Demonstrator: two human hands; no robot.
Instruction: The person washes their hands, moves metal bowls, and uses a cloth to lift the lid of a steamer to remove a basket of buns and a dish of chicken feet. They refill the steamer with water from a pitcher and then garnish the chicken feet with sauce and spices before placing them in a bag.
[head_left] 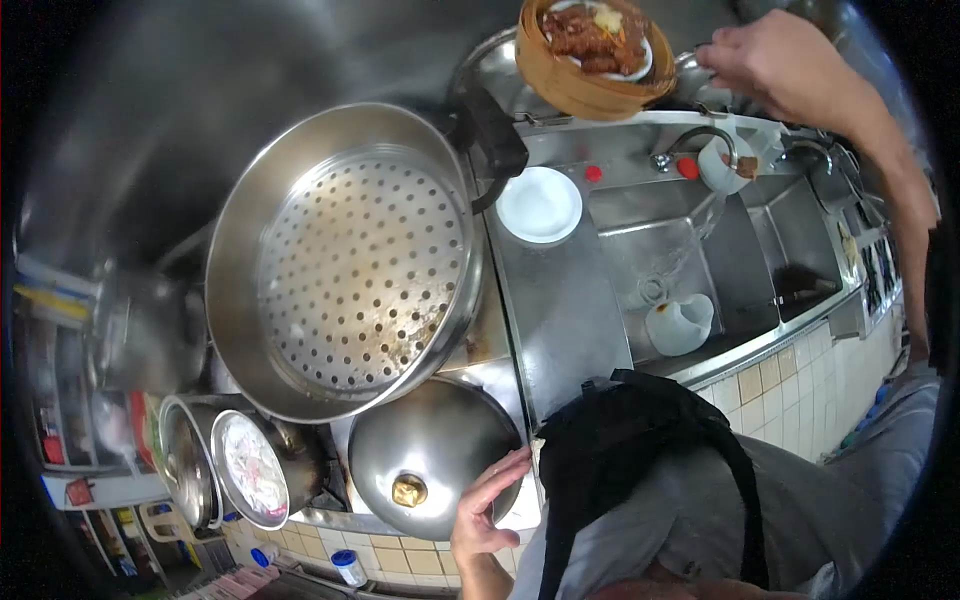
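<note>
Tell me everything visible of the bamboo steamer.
The bamboo steamer, cropped by the view's top edge, is round, tan, wooden-looking and uncovered. Inside sits a white dish of glossy brown food with a pale yellow topping. The right hand is beside it, seemingly not touching; what supports the steamer is unclear.

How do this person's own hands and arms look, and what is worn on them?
The left hand and right hand wear no gloves, and I can make out no watch. The right forearm is bare; higher up, a dark edge may be a sleeve.
</note>
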